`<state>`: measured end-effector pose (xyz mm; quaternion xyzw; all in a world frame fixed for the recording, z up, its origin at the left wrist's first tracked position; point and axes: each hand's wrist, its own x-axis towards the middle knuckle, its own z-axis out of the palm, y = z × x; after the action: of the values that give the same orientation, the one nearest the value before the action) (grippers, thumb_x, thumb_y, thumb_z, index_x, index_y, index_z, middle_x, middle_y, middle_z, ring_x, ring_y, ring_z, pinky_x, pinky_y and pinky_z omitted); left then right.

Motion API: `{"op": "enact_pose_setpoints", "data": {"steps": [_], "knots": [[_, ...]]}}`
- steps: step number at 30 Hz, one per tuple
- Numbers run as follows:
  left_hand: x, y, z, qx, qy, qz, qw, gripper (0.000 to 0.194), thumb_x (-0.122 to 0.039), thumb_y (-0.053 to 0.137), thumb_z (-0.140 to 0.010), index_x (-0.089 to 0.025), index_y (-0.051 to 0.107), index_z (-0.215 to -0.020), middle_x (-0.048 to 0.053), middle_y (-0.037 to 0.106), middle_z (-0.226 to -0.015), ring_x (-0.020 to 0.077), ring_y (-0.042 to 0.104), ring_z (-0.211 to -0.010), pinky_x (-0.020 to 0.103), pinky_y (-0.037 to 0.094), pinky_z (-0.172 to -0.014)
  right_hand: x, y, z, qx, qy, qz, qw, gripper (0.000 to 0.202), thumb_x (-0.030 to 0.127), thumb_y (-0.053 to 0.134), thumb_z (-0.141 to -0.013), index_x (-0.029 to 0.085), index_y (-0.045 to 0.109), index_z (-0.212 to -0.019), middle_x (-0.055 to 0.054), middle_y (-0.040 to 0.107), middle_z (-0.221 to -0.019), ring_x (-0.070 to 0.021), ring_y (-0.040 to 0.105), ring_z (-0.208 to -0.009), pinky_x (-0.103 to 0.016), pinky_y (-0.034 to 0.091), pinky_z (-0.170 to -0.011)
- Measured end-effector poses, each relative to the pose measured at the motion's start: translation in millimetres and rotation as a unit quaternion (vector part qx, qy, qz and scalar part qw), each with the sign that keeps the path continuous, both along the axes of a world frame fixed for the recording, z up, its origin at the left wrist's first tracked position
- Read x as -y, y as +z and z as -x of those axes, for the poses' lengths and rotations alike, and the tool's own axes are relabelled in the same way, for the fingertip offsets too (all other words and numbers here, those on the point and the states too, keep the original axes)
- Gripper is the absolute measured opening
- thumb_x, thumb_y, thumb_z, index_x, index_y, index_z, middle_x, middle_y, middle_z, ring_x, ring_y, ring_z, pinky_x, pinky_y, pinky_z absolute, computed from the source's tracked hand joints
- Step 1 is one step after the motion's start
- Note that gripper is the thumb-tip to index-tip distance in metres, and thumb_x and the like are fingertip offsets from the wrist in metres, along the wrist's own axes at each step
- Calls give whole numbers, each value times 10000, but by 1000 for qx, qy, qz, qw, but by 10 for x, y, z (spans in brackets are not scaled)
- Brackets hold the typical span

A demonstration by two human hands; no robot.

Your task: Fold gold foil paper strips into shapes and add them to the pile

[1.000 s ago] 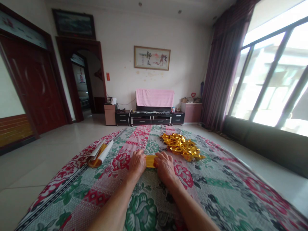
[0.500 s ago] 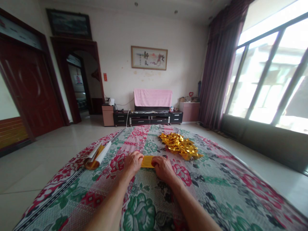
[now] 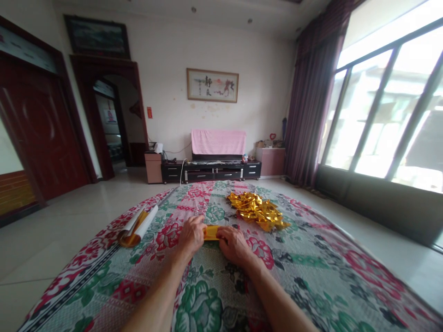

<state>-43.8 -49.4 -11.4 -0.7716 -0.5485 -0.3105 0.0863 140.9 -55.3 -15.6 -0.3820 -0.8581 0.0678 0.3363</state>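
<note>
A small piece of gold foil paper (image 3: 212, 233) spans the gap between my two hands, just above or on the flowered cloth; I cannot tell whether it touches. My left hand (image 3: 192, 234) is closed on its left end, fingers bent over the edge. At the right end, my right hand (image 3: 233, 242) pinches it with curled fingers. Beyond my right hand lies a heap of shiny folded gold foil pieces (image 3: 258, 211). Over to the left rests a loosely rolled bundle of gold foil sheets (image 3: 138, 227) with a white outer side.
The round table wears a flowered cloth (image 3: 304, 281) in red, green and grey. Past its far edge stands a low black TV cabinet (image 3: 204, 173), with a pink cloth (image 3: 218, 141) draped above it. Tall windows (image 3: 374, 115) line the right side.
Both hands stay on the gold foil paper, and their fingers have shifted slightly along it. The whole view has moved a little; the heap and the roll lie as before.
</note>
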Motion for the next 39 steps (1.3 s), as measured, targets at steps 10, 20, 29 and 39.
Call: {"op": "enact_pose_setpoints", "data": {"steps": [10,20,29,39], "knots": [[33,11,-48,60,-62,86,993,194,-223,513,-753,-210,699,-808,49,677,-816,170,594,-785,273,445,-777,-14,-1,-2,-11,-4,-7,1000,245,179,406,-845,209,647,-879,-35,660,-979,-143,572,-934,-241,386,-843],[-29,-52,28,133,-48,87,986,209,-206,520,-769,-219,690,-888,36,694,-910,169,620,-881,276,445,-845,-104,-37,-25,-76,-76,31,994,249,196,409,-843,188,623,-969,-55,645,-925,-158,595,-876,-236,420,-801],[-58,-56,19,172,30,86,981,397,-184,479,-798,-189,539,-1190,69,679,-998,174,626,-903,269,454,-829,-171,-32,19,-78,-161,56,982,348,134,406,-808,131,555,-1122,-112,620,-1060,-200,580,-961,-294,411,-868],[-96,-68,26,176,21,68,982,392,-127,485,-758,-198,580,-1131,48,658,-998,154,613,-857,262,460,-819,-174,-3,22,-77,-206,72,973,355,132,420,-791,164,582,-1105,-92,600,-1054,-177,571,-916,-249,395,-826]]}}
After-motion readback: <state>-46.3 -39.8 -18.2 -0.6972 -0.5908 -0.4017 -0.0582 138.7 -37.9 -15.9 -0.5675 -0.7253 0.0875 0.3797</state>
